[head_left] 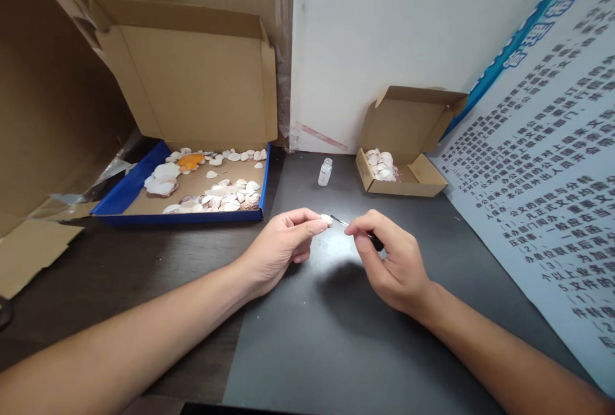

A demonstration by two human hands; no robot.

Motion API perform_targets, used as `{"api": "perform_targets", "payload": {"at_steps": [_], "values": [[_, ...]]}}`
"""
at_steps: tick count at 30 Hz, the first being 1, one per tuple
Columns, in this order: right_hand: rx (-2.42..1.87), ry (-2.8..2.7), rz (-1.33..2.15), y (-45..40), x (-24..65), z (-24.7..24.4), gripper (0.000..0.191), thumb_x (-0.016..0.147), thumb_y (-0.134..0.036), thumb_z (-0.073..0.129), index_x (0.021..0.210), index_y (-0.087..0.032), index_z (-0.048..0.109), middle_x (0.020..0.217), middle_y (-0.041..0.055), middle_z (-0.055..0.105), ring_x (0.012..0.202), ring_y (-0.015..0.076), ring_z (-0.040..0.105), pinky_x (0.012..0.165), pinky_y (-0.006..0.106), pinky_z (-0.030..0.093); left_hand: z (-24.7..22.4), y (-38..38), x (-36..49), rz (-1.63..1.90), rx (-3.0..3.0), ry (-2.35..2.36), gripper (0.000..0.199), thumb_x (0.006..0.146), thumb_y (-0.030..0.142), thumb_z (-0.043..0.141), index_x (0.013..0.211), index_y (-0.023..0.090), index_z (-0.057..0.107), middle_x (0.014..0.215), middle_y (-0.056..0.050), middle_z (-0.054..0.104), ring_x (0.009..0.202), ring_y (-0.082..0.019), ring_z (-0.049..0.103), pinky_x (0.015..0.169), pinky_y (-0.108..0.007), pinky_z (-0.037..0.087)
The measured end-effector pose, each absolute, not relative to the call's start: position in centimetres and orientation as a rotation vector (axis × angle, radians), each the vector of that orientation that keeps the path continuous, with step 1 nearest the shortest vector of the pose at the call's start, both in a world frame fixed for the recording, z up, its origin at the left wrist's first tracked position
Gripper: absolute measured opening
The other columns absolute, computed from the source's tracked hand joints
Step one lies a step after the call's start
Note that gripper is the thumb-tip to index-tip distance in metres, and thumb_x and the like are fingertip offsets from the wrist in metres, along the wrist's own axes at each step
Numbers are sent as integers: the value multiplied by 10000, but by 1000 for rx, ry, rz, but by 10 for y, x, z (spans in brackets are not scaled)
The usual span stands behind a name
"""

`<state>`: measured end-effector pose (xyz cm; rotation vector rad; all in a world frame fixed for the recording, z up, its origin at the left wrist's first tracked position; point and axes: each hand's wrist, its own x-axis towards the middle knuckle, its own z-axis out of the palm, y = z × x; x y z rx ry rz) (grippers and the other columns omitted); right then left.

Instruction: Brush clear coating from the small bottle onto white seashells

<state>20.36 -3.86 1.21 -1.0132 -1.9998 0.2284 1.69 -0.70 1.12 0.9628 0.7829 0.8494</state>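
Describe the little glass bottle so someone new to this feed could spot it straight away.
Start at the white wall panel at the back of the dark table. Just in front of its base, between the big blue-edged tray of shells and the small cardboard box, stands the bottle. It is the only clear, upright thing there, standing alone beyond the hands.

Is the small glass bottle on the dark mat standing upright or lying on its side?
Upright. The small glass bottle stands on its base on the dark mat, neck pointing up.
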Motion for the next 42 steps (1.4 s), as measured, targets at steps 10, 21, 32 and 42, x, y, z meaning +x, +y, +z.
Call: {"api": "perform_targets", "payload": {"at_steps": [10, 21, 32, 42], "values": [[-1120, -2120, 234, -38, 204, 12, 168, 865, -75, 445, 867, -201, 557, 712, -17, 591, 569, 118, 499, 564, 248, 399, 11, -7, 16, 842, 936, 744, 218, 809, 354, 719, 742, 176, 613, 536, 87, 298, 486, -63, 211, 454, -209, 196], [-1030, -2083, 223, -39, 204, 13, 171, 890, -70, 433, 876, -188, 555, 726, -12, 569, 591, 114, 493, 585, 241, 395, 9, -7, 16, 847, 1013, 788, 244, 804, 365, 722, 730, 169, 597, 582, 76, 376, 488, -51, 263, 458, -215, 211], [-985, -2058, 203, -38, 203, 14, 172, 890, -64, 429, 869, -182, 552, 716, -17, 555, 589, 103, 483, 583, 225, 391, 7, -6, 17, 848, 1153, 845, 257, 807, 381, 719, 737, 164, 601, 626, 61, 434, 505, -50, 298, 464, -217, 213], [-1002, -2080, 218, -38, 204, 14, 172, 866, -58, 440, 855, -178, 563, 699, -25, 554, 572, 96, 473, 569, 223, 381, 7, -6, 15, 859, 1137, 824, 251, 803, 383, 719, 741, 166, 610, 634, 63, 438, 499, -46, 307, 460, -215, 221]]}}
